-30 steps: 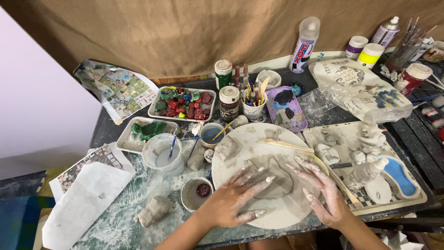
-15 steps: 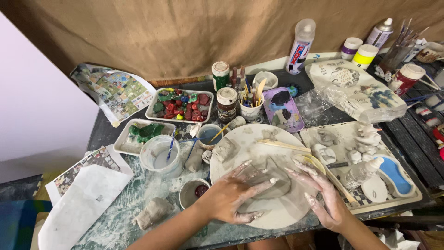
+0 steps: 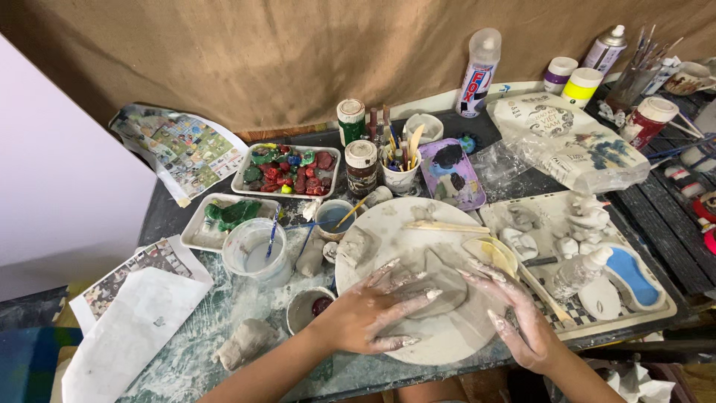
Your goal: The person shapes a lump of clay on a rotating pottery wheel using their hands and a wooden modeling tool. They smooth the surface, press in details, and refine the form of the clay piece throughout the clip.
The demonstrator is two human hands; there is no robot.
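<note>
Beyond the hands: spray can point(image 3: 477, 71) upright by the brown cloth backdrop point(image 3: 298, 52). Tray of red and green pieces point(image 3: 287, 170), cup of brushes point(image 3: 399, 168), purple palette point(image 3: 450, 173) nearer. Left of them: water cup point(image 3: 257, 255), clay lump point(image 3: 242, 342), newspaper point(image 3: 179, 149). Right: plastic bag point(image 3: 574, 145).

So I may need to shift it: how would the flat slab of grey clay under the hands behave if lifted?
The clay slab looks thin and wet, so it would probably sag or tear. It lies flat on the round board, so it may stick. Both hands, left hand and right hand, are smeared, suggesting it's slippery.
</note>
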